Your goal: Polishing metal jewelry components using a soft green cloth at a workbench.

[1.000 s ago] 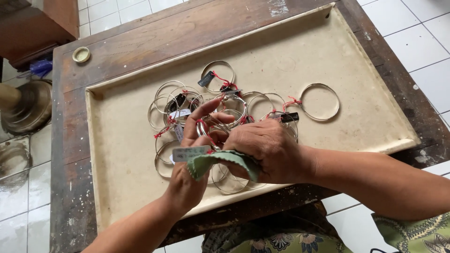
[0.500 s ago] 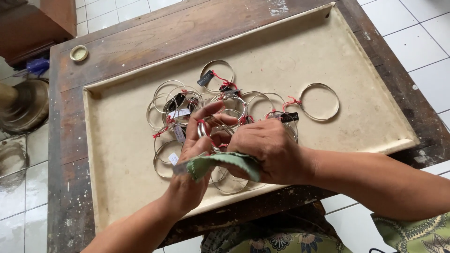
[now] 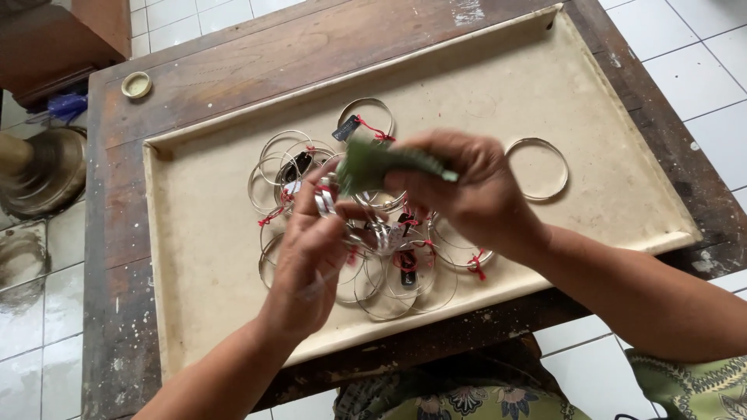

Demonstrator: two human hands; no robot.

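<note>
Over a shallow beige tray (image 3: 591, 101) lies a pile of thin silver bangles (image 3: 397, 280) tied with red threads and small dark tags. My left hand (image 3: 311, 257) grips one silver bangle (image 3: 327, 204) above the pile. My right hand (image 3: 467, 190) pinches a green cloth (image 3: 381, 163) and presses it against that bangle. One bangle (image 3: 537, 167) lies apart at the right, partly behind my right hand. Another tagged bangle (image 3: 366, 117) lies at the far side of the pile.
The tray rests on a worn, paint-spotted wooden table (image 3: 233, 70). A small round lid (image 3: 136, 84) sits at the table's far left corner. Brass-coloured vessels (image 3: 35, 167) stand on the white tiled floor to the left. My patterned green clothing (image 3: 467, 397) shows at the bottom.
Both hands have lifted up and away from me. The green cloth has moved from below the right hand to above the bangle held in the left.
</note>
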